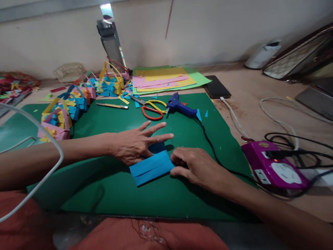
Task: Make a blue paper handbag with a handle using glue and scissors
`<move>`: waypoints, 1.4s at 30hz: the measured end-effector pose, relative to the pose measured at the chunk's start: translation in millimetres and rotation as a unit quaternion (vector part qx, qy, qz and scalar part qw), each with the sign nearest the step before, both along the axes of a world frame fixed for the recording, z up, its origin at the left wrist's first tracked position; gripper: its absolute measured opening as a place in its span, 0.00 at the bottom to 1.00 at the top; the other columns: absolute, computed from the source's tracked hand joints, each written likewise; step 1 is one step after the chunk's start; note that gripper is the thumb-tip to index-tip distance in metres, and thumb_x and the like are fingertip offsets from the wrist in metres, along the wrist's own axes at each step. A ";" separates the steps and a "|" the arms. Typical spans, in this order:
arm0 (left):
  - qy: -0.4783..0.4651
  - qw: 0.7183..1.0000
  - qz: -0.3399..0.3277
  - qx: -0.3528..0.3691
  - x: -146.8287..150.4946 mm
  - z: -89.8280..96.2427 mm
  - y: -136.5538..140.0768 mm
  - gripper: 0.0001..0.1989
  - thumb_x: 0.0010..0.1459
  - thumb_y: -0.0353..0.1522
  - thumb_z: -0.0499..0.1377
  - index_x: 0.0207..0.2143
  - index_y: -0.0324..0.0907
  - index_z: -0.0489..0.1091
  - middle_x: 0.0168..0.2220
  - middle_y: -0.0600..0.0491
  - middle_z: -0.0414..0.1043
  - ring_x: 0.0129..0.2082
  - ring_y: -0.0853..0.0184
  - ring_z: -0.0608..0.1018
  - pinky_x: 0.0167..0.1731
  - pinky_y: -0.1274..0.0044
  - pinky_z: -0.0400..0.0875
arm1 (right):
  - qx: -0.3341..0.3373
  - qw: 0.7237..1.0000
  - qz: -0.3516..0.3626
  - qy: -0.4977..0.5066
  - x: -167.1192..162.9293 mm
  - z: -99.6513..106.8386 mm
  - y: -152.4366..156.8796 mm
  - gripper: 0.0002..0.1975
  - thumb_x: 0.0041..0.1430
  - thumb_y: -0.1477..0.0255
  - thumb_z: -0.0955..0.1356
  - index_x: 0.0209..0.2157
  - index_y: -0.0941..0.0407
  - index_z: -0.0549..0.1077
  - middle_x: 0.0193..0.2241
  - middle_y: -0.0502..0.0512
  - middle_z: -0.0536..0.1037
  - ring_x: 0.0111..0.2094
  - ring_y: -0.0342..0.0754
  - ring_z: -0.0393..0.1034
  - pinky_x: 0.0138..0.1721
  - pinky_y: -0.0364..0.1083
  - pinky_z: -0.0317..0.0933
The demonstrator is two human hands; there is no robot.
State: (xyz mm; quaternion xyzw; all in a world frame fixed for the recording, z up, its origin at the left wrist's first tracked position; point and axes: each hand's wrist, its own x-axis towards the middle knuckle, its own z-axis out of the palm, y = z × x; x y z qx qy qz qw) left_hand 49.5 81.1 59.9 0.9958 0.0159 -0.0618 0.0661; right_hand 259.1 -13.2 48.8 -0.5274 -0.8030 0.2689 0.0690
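Note:
A folded piece of blue paper [152, 168] lies low over the green mat [109, 187], with a slit-like seam along its upper face. Its right end is pinched between the thumb and curled fingers of my right hand [192, 165]. At its upper left edge is my left hand [139, 142], fingers spread out and the thumb side against the paper. Part of the blue paper behind the top edge is hidden by that hand. Just beyond are scissors [152, 116] with red and yellow handles and a blue glue gun [180, 105].
Small paper baskets [78, 100] with bows stand at the left. Coloured sheets [166, 80], a phone [217, 86] and a grey bottle [110, 45] are at the back. A purple power strip [275, 166] with cables sits right. A box cutter [111, 105] lies on the mat.

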 end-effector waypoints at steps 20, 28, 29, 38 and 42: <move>-0.016 0.998 -0.040 -0.040 22.7 -6.1 -3.1 0.13 0.53 0.35 0.54 0.37 0.41 0.75 0.66 0.50 0.40 0.64 0.46 0.36 0.58 0.53 0.30 | 0.004 1.000 0.012 -0.012 1.3 -3.7 0.6 0.09 0.49 0.69 0.71 0.24 0.57 0.67 0.25 0.49 0.73 0.27 0.43 0.64 0.26 0.42 0.47; -0.014 0.999 -0.042 -0.032 21.3 -3.9 -5.3 0.11 0.52 0.33 0.55 0.34 0.40 0.76 0.66 0.49 0.41 0.64 0.45 0.37 0.58 0.52 0.28 | 0.007 1.000 0.008 -0.024 0.0 -4.0 0.0 0.08 0.49 0.69 0.71 0.25 0.57 0.69 0.26 0.50 0.75 0.28 0.44 0.65 0.26 0.42 0.48; -0.016 0.999 -0.040 -0.030 19.7 -3.9 -5.0 0.11 0.52 0.33 0.55 0.35 0.41 0.76 0.65 0.49 0.41 0.64 0.45 0.38 0.58 0.52 0.28 | 0.009 1.000 0.007 -0.024 -0.3 -3.6 -0.3 0.07 0.49 0.69 0.71 0.26 0.57 0.70 0.26 0.50 0.75 0.28 0.44 0.66 0.27 0.42 0.48; 0.003 1.000 -0.011 0.001 8.8 -7.3 -1.4 0.12 0.53 0.36 0.55 0.34 0.41 0.76 0.66 0.49 0.41 0.64 0.45 0.36 0.57 0.51 0.33 | 0.023 0.998 -0.028 0.060 -1.5 -5.8 4.9 0.07 0.54 0.67 0.68 0.29 0.57 0.71 0.23 0.48 0.73 0.24 0.43 0.66 0.26 0.41 0.51; 0.033 0.999 0.006 -0.001 8.7 -5.8 -2.5 0.13 0.55 0.37 0.54 0.36 0.42 0.76 0.66 0.48 0.39 0.64 0.44 0.35 0.56 0.48 0.34 | 0.066 0.995 -0.032 0.066 -6.1 -10.5 3.6 0.09 0.53 0.69 0.69 0.36 0.59 0.72 0.26 0.52 0.75 0.26 0.45 0.67 0.28 0.42 0.54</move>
